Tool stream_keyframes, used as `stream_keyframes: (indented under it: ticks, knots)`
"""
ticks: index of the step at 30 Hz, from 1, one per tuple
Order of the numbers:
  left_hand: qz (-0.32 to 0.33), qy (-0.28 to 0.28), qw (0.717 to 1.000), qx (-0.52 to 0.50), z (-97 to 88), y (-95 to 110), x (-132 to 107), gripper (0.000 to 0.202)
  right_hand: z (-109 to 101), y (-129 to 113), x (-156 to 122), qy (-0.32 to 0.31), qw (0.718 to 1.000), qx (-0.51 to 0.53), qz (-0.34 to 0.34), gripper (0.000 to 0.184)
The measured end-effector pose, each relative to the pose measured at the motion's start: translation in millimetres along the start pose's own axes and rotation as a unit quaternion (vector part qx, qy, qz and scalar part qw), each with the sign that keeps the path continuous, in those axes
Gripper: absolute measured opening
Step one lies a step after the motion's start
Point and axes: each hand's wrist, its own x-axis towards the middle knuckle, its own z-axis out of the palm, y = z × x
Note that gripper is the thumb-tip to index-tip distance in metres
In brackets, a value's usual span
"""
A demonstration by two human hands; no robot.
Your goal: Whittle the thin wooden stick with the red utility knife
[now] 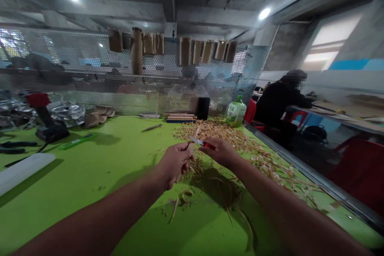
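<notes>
We pinched a thin wooden strip (197, 132) between the thumb and fingers of our left hand (177, 162), its upper end slanting away beyond the fingertips. Our right hand (220, 152) was closed around the red handle of a knife (197, 141), whose blade pointed left, toward the strip just beyond our left fingertips; we could not tell whether the edge touched it. The two hands were near each other, above a green table (126, 196).

Curled shavings (228, 131) lay heaped beyond our right hand and trailed to its right, with a few loose curls below both hands. Past the heap stood a green bottle (236, 113) and, left of that, an upright black object (203, 108). Well to the left of our left hand we had a green cutter (77, 141), a drill (45, 116) and a white block (27, 172). Far right of our right hand, a person in dark clothing (277, 96) sat at another table (345, 117).
</notes>
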Motion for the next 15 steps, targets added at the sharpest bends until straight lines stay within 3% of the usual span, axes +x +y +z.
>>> stream_keyframes:
  ticks: [5, 8, 10, 13, 15]
  knots:
    - [-0.011, 0.000, 1.000, 0.017, -0.7, 4, -2, 0.031, -4, -4, 0, 0.030, 0.998, -0.057, 0.027, 0.036]
    - [-0.012, 0.004, 1.000, 0.024, 0.1, 5, -5, 0.033, -6, 6, 3, 0.049, 0.997, -0.056, 0.035, 0.034]
    - [-0.013, -0.011, 1.000, 0.022, 1.3, 3, -9, 0.037, -13, 26, 4, 0.073, 0.991, -0.038, 0.106, 0.035]
    - [-0.014, -0.060, 0.998, 0.009, 3.8, 0, -13, 0.046, -30, 65, 4, 0.127, 0.955, -0.026, 0.267, 0.041]
    - [-0.018, -0.053, 0.998, 0.005, 4.6, -1, -12, 0.048, -37, 82, 3, 0.164, 0.946, -0.031, 0.277, 0.045]
